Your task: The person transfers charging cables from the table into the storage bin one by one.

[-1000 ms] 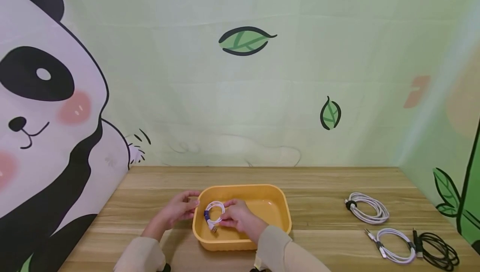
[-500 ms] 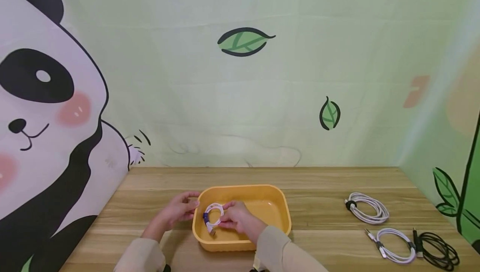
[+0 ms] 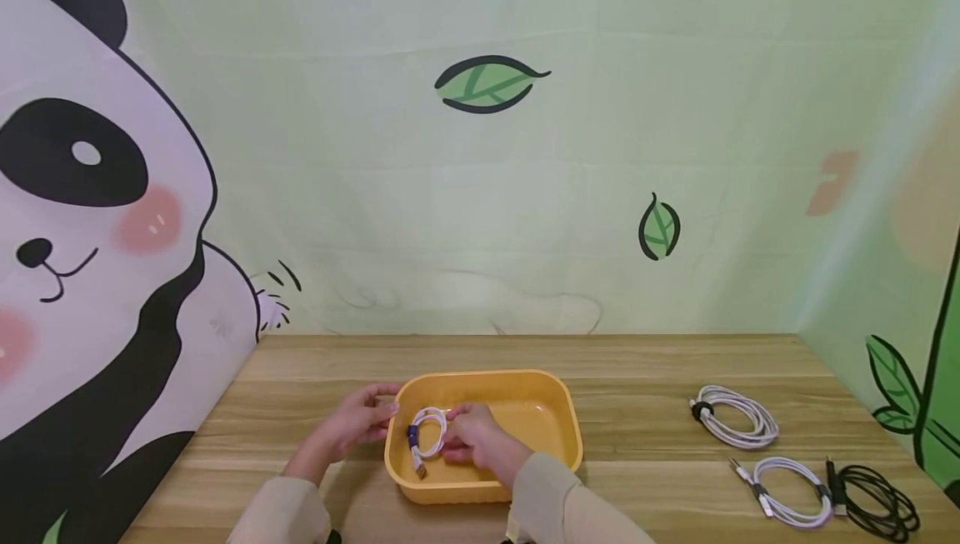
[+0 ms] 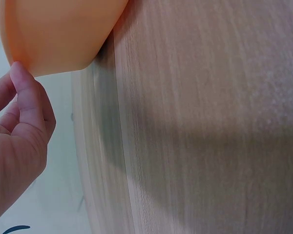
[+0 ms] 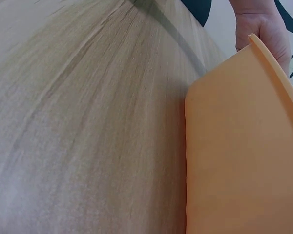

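Observation:
A yellow plastic bin (image 3: 487, 492) stands on the wooden table. Inside, at its left end, lies a small coiled white USB cable (image 3: 439, 444) with a dark blue strap. My left hand (image 3: 357, 419) holds the bin's left rim, thumb at the edge and fingers outside; in the left wrist view, that hand (image 4: 27, 114) meets the rim. My right hand (image 3: 480, 440) is inside the bin, its slightly parted fingertips beside the coil's right edge. The bin's wall (image 5: 239, 141) hides this hand's fingers in the right wrist view.
To the right on the table (image 3: 637, 411) lie a white coiled cable (image 3: 742, 419) with a black strap, another white coil (image 3: 787, 506) nearer the front, and a black coiled cable (image 3: 877, 498) beside it. A printed fabric backdrop (image 3: 480, 211) rises behind.
The small white cable has settled lower in the bin, and its USB end has swung slightly left and down. My right fingertips have loosened from it. The left hand stays at the rim.

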A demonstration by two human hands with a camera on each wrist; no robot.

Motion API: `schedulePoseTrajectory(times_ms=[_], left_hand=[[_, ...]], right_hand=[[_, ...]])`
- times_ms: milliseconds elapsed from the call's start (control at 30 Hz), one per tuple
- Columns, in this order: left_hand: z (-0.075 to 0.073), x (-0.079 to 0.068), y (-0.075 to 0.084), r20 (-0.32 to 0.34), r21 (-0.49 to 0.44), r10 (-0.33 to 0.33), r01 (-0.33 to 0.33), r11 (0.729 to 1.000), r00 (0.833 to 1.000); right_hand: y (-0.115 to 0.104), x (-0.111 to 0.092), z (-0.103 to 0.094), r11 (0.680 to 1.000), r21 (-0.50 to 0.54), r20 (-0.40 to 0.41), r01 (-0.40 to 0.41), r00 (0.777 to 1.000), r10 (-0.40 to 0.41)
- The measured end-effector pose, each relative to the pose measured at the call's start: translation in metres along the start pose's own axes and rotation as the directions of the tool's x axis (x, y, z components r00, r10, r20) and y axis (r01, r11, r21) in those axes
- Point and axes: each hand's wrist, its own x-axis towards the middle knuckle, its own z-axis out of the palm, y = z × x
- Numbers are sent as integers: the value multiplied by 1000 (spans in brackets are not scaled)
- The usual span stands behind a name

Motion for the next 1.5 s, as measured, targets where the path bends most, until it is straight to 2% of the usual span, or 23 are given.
schedulePoseTrajectory(times_ms=[267, 933, 1133, 1500], left_hand=[[-1, 0, 0, 13, -2, 6, -6, 1000, 1000], [-1, -1, 1, 24, -1, 5, -5, 1000, 1000], [0, 0, 1, 11, 2, -5, 5, 1000, 1000], [0, 2, 0, -1, 11, -12, 12, 1000, 1000]], right_hand=[[-3, 1, -1, 999, -32, -33, -35, 999, 34], [-6, -2, -8, 997, 61, -52, -44, 998, 47], [-8, -4, -11, 997, 58, -34, -45, 998, 47], [-10, -1, -26, 997, 61, 46, -43, 998, 41]])
